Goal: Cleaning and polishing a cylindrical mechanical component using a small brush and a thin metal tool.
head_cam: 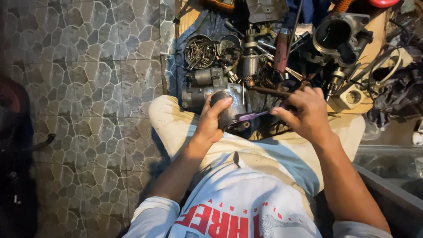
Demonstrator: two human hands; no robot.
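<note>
Purple-handled tool (253,116) lies level, tip leftward into the metal housing (233,108).

No package, sign or screen is seen. 1 printed marking is shown: red block lettering on the white shirt (229,216), well below the fingers (220,103), with small grey letters arched above it.

Lighting is uneven and warm, strongest on the stone-patterned floor (88,66) at upper left and on both forearms. The left edge and lower right corner fall into deep shadow. The pile of metal parts (264,53) sits dim, with small highlights. Focus is fair; slight softness and wide-angle bending at the edges.
</note>
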